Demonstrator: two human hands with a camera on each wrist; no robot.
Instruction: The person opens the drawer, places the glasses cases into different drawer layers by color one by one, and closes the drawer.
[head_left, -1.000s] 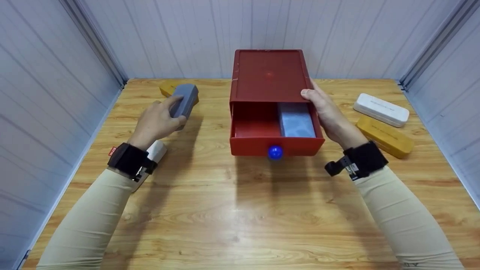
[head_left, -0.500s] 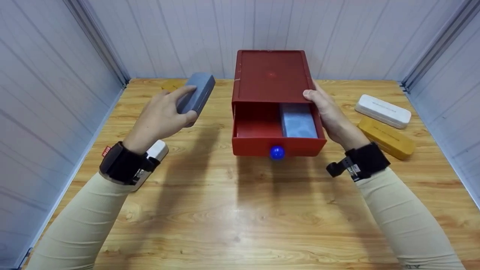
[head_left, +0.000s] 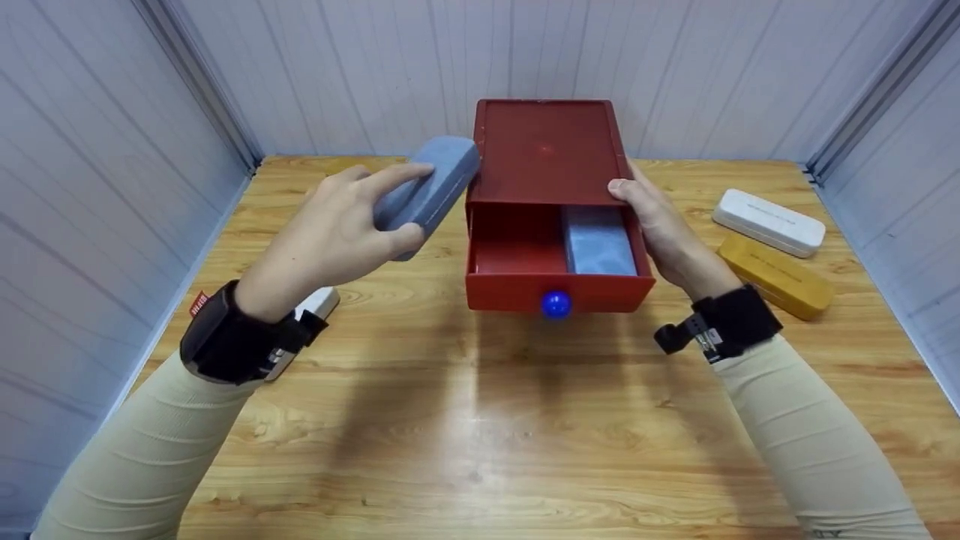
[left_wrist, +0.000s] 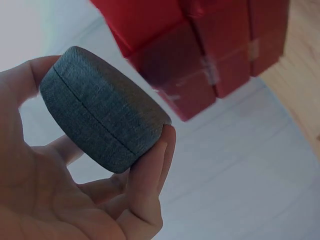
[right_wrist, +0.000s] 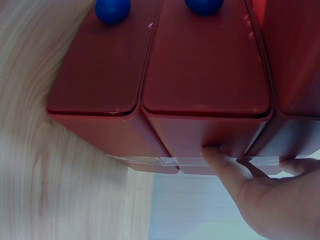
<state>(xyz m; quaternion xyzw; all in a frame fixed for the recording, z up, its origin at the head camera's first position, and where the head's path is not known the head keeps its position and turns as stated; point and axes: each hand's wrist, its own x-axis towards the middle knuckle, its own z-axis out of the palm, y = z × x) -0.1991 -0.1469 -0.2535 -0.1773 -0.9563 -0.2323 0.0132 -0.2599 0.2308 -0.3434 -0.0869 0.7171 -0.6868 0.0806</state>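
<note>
My left hand [head_left: 337, 225] grips a blue-grey glasses case [head_left: 439, 184] in the air, just left of a red drawer cabinet [head_left: 547, 150]. Fabric covering and a seam line show on the case [left_wrist: 97, 112] in the left wrist view, held between thumb and fingertips. The cabinet's top drawer [head_left: 517, 292], with a blue knob [head_left: 556, 304], is pulled out. Inside it, on the right, lies another blue-grey case [head_left: 600, 244]; the left part is bare. My right hand [head_left: 664, 229] rests on the cabinet's right side, thumb over the top edge and fingers along the wall.
On the right of the wooden table [head_left: 480, 450] lie a white glasses case [head_left: 770, 221] and a yellow one [head_left: 776, 276]. Another white case [head_left: 319, 304] lies partly hidden under the left wrist. Two lower drawers with blue knobs [right_wrist: 112, 9] show in the right wrist view.
My left hand has lifted the blue-grey glasses case from near the yellow case at back left and carried it rightward to the cabinet's left side. My right hand has stayed on the cabinet.
</note>
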